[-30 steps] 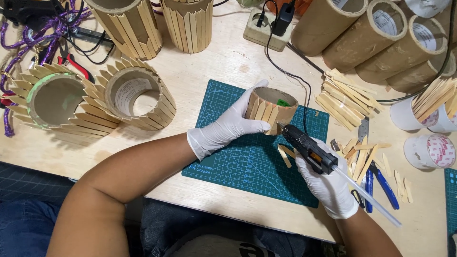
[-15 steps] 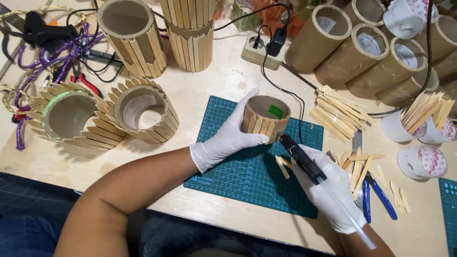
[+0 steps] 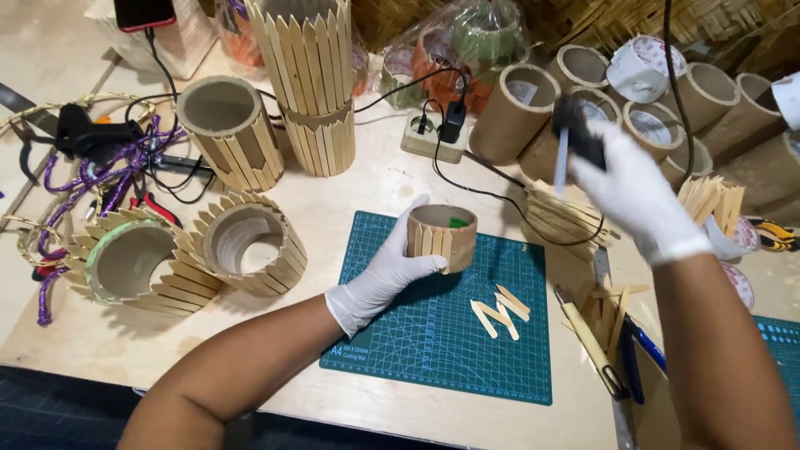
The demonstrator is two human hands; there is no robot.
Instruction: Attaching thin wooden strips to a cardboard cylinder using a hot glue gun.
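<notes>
Sitting across the whole view: a pale wooden table (image 3: 375, 187), crowded with craft supplies. Lying near the front edge: a green cutting mat (image 3: 450, 350), printed with a white grid. Standing at the back: a tall tube clad in pointed wooden sticks (image 3: 312, 83), with a shorter stick-clad tube (image 3: 229, 129) just beside it. Resting to the left of the mat: two low stick-ringed tubes (image 3: 179, 254), touching each other. Lining the far right: a row of bare cardboard tubes (image 3: 517, 108).

Reaching in from the lower left: the left hand (image 3: 387, 271), wearing a white glove, wrapping loosely around the side of a small cardboard ring (image 3: 442, 237), thumb in front and fingers behind. Standing upright on the mat's upper part: that ring, partly faced with short sticks.

Lifting high over the bare tubes: the right hand (image 3: 637, 196), also gloved, closing around a black glue gun (image 3: 577, 137), blurred in motion.

Lying loose on the mat, near the ring: a few short wooden sticks (image 3: 498, 310). Lying just right of the mat: a utility knife (image 3: 590, 342).
</notes>
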